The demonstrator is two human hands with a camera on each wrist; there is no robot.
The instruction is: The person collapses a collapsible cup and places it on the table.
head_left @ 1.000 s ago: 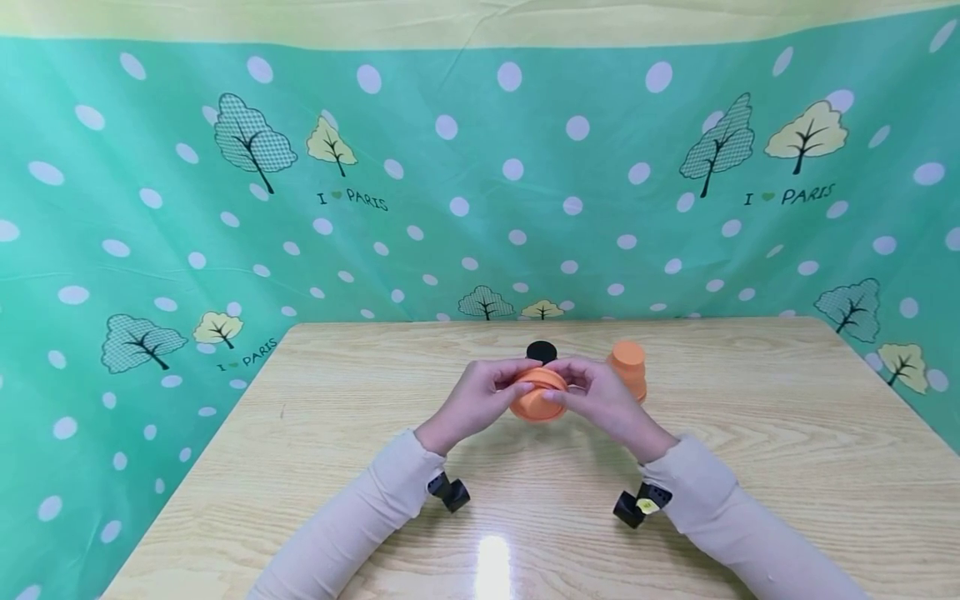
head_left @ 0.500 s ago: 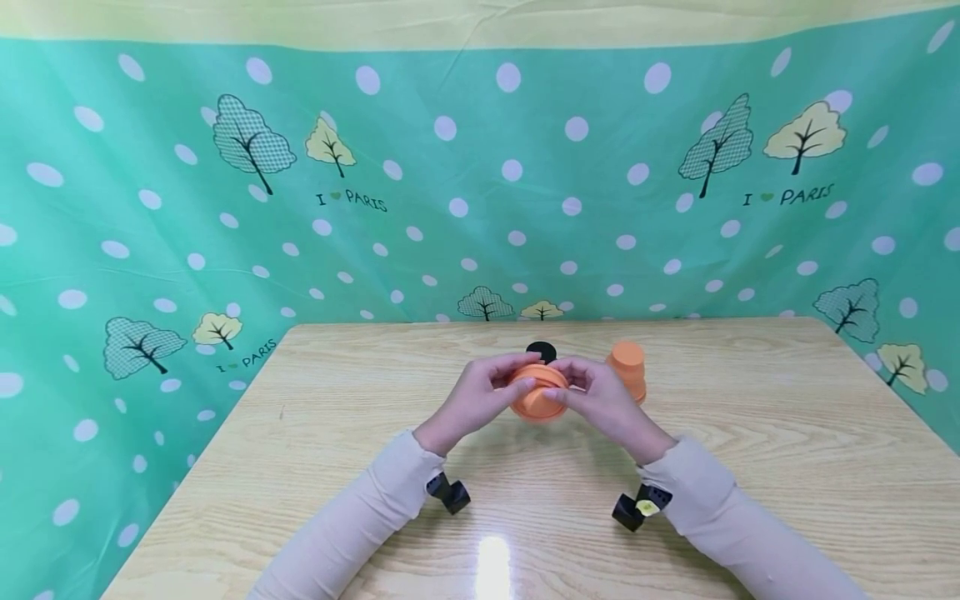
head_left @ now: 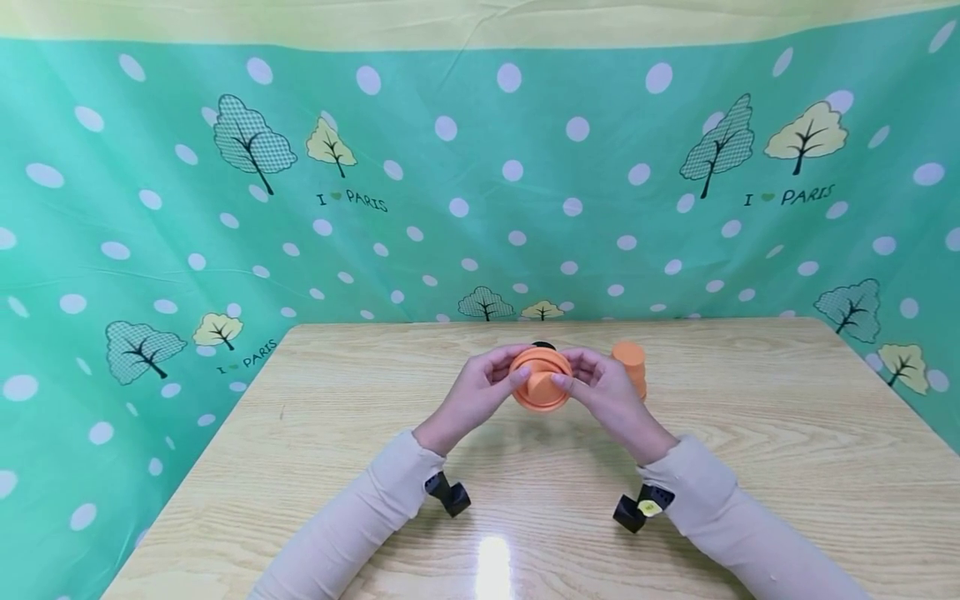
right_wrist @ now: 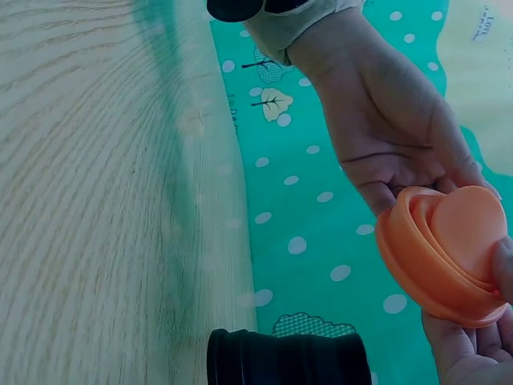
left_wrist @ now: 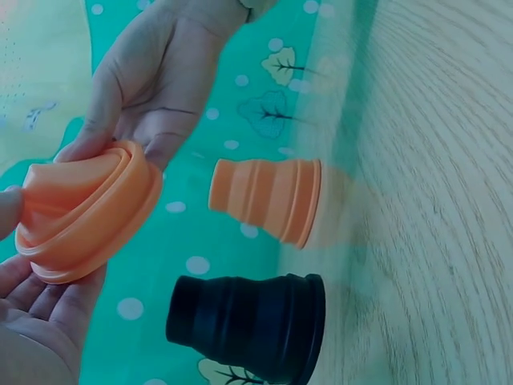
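Note:
Both hands hold an orange collapsible cup point(head_left: 542, 393) up over the table, partly folded into rings, its small round base facing the head camera. My left hand point(head_left: 480, 390) grips its left side, thumb on the base and fingers behind the rim. On the opposite side my right hand point(head_left: 611, 398) does likewise, its thumb pressing near the base. In the left wrist view the folded rings of the cup sit unevenly, tilted to one side. Beyond the hands stand a black collapsible cup point(left_wrist: 248, 325), mostly hidden in the head view, and a second orange cup point(left_wrist: 268, 196), both extended with the wide rim down.
The wooden table point(head_left: 337, 375) extends around the hands, with a green patterned cloth point(head_left: 420, 167) hanging behind its far edge. A small black camera is strapped to each wrist. The second orange cup stands just past the right hand.
The held cup has risen slightly and tipped, so its base and rim face the head camera more fully. The hands now cover more of the black cup. Both thumbs have shifted on the base.

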